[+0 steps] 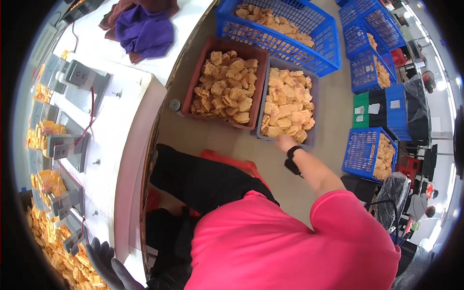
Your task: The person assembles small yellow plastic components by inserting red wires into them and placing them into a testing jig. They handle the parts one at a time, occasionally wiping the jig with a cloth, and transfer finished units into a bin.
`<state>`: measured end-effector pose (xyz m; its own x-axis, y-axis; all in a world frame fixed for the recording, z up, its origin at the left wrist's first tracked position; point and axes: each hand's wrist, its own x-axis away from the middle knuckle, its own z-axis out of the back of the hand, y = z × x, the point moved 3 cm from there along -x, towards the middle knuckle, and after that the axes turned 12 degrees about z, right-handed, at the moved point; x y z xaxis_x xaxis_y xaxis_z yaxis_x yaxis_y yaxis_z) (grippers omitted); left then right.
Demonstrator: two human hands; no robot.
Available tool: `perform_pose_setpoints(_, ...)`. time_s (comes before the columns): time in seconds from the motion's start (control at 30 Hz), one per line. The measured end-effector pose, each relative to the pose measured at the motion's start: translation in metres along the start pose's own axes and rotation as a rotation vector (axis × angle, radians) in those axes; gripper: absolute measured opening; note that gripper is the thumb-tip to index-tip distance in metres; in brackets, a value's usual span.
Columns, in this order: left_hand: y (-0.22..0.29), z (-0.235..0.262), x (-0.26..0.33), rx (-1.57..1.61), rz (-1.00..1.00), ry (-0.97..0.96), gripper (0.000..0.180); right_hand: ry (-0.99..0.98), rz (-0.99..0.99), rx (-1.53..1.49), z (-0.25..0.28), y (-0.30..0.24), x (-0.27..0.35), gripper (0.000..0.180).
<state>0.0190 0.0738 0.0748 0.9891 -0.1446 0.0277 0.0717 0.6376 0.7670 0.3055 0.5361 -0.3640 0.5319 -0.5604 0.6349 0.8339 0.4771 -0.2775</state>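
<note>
The right hand [285, 142], with a black band [293, 158] on its wrist, is at the near rim of the gray bin [316, 108], beside the tan pieces [288, 104] heaped inside; its fingertips are hidden, so whether it grips any cannot be told. The left hand [107, 267], in a dark gray glove, is open, fingers spread, near the edge of the white table [123, 113]. 1 red-brown bin [264, 72] and 1 blue basket [270, 41], both holding similar pieces, stand just beside the gray bin.
</note>
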Motion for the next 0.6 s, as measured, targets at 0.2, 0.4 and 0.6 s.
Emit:
perform_pose_setpoints(0.2, -0.011, 0.013, 0.011, 0.005, 0.041, 0.231, 0.045, -0.070, 0.366, -0.113, -0.001, -0.145, 0.025, 0.032)
perform_pose_setpoints(0.4, -0.024, 0.026, 0.021, -0.023, 0.046, 0.446, 0.034, -0.198, 0.506, -0.675, 0.052, -0.231, 0.022, 0.037)
perform_pose_setpoints(0.6, -0.050, 0.039, 0.035, -0.029, 0.096, 0.551, 0.030, -0.336, 0.786, -0.977, 0.141, -0.337, 0.083, 0.039)
